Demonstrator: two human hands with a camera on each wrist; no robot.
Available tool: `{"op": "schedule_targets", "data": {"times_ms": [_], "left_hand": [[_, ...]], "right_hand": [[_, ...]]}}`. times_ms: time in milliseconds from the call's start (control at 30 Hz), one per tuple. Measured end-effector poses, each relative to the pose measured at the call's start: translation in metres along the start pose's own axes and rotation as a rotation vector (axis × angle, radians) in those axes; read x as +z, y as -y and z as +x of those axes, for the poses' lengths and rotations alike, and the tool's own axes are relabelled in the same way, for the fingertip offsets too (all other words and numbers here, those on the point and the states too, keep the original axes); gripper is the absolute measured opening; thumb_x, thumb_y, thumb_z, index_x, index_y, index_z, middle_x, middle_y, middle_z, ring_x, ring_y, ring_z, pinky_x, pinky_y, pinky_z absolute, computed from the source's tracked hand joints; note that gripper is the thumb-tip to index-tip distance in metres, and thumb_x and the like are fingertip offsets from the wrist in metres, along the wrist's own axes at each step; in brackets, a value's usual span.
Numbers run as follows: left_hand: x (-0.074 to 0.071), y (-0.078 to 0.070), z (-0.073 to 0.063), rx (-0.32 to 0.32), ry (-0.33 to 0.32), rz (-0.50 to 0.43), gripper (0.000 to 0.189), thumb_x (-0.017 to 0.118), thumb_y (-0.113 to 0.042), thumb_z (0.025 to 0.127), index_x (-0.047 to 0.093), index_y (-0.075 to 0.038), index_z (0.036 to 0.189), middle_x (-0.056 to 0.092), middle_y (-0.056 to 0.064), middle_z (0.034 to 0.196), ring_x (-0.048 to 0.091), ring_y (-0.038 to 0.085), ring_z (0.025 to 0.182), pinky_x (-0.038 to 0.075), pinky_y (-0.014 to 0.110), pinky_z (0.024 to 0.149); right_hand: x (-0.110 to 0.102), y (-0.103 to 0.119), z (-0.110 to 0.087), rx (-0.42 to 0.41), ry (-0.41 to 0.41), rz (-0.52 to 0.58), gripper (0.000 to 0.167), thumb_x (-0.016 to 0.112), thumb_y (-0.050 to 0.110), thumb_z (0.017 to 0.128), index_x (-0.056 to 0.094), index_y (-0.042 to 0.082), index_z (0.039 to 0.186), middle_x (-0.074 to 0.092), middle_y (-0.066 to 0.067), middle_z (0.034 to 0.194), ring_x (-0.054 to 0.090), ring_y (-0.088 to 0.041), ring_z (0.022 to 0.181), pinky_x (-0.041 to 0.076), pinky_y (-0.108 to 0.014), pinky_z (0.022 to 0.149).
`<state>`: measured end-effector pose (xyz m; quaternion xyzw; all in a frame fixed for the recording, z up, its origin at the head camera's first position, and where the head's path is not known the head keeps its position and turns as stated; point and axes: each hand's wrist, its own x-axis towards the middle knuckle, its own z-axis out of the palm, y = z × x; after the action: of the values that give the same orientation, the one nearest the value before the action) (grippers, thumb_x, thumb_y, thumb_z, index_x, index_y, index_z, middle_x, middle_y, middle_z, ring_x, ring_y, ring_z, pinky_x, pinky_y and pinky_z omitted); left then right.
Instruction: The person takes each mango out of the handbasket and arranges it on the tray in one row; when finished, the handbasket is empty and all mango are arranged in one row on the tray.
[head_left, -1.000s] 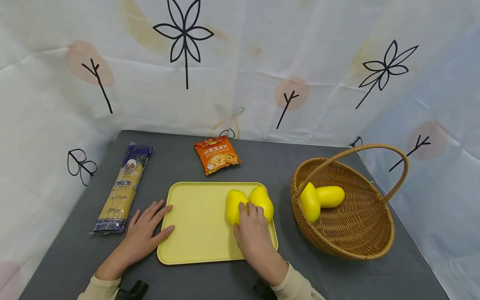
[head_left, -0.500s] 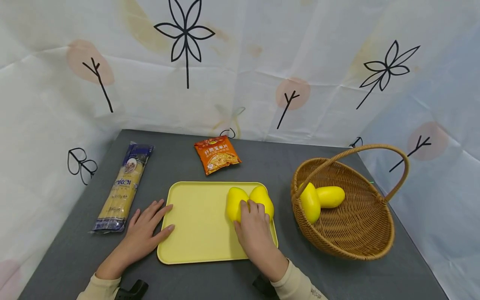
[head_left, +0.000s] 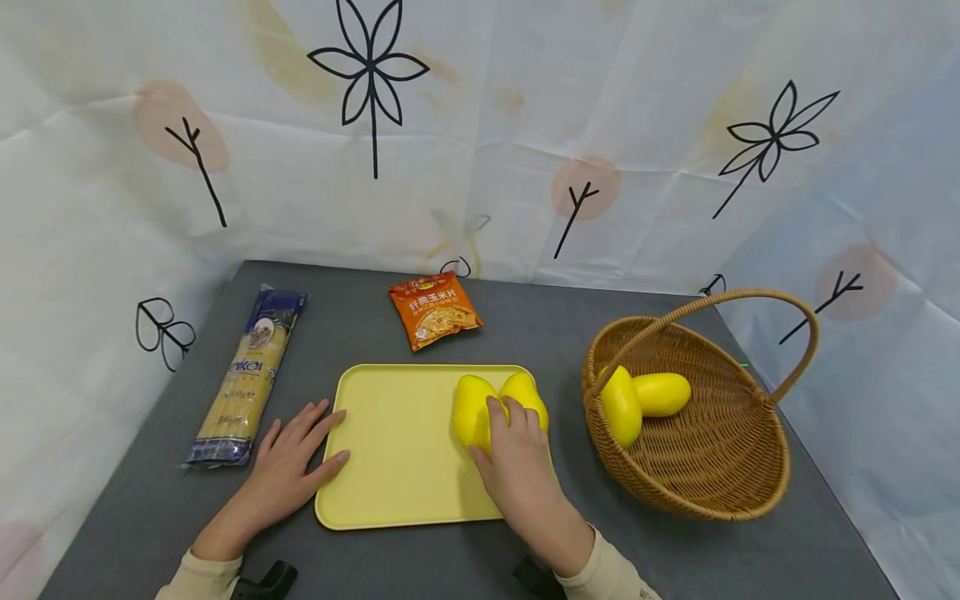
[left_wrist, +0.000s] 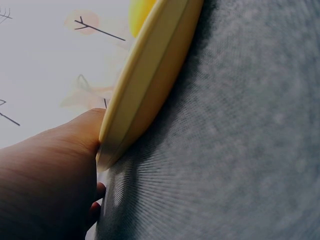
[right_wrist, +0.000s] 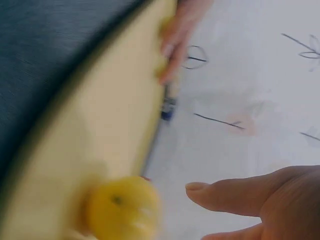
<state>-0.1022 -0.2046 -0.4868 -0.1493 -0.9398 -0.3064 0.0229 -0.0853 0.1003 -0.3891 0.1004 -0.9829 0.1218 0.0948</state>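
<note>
Two yellow mangoes, the left mango (head_left: 471, 412) and the right mango (head_left: 522, 389), lie side by side on the right part of a pale yellow tray (head_left: 397, 454). Over their near ends is my right hand (head_left: 525, 475), fingers slightly bent. In the right wrist view, its thumb (right_wrist: 235, 196) is stretched out and stands apart from a mango (right_wrist: 125, 210); the other fingers are mostly out of frame. My left hand (head_left: 288, 471) rests with spread fingers at the tray's left edge. The left wrist view shows that hand (left_wrist: 50, 160) against the tray rim (left_wrist: 145, 75).
To the right stands a wicker basket (head_left: 720, 458) with a tall handle, holding two more mangoes (head_left: 621, 408). An orange snack packet (head_left: 435, 310) lies behind the tray. A long pasta packet (head_left: 243, 379) lies left on the grey table (head_left: 330, 321). A printed cloth hangs behind.
My right hand has shifted slightly right and its fingers have loosened from the mangoes. The left hand, tray and mangoes stay where they were.
</note>
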Motion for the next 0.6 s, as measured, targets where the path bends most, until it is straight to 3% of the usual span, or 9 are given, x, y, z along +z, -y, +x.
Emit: {"op": "schedule_targets", "data": {"times_ms": [300,467,600], "left_hand": [[-0.001,-0.003,-0.001,-0.002,-0.006,-0.011,0.058,0.059,-0.043,0.093,0.044,-0.019,0.144,0.031,0.019,0.152,0.023,0.042,0.141,0.008,0.068,0.106],[-0.003,-0.002,-0.001,-0.005,-0.005,-0.003,0.058,0.059,-0.043,0.093,0.044,-0.019,0.144,0.030,0.019,0.152,0.023,0.042,0.141,0.008,0.068,0.106],[-0.003,0.000,0.000,-0.001,-0.011,0.004,0.058,0.059,-0.043,0.093,0.044,-0.019,0.144,0.031,0.018,0.152,0.023,0.042,0.141,0.008,0.069,0.106]], "right_hand": [[-0.073,-0.031,-0.014,-0.077,-0.110,0.055,0.059,0.080,0.017,0.079,0.054,-0.002,0.129,0.059,-0.019,0.118,0.058,-0.033,0.102,0.051,-0.045,0.084],[-0.108,-0.058,-0.014,0.064,-0.044,0.047,0.053,0.075,0.017,0.084,0.054,-0.004,0.129,0.060,-0.024,0.116,0.063,-0.035,0.097,0.054,-0.049,0.076],[-0.115,-0.086,-0.008,0.226,0.054,0.059,0.055,0.069,0.019,0.089,0.048,-0.007,0.133,0.055,-0.029,0.120,0.063,-0.038,0.096,0.054,-0.051,0.075]]}}
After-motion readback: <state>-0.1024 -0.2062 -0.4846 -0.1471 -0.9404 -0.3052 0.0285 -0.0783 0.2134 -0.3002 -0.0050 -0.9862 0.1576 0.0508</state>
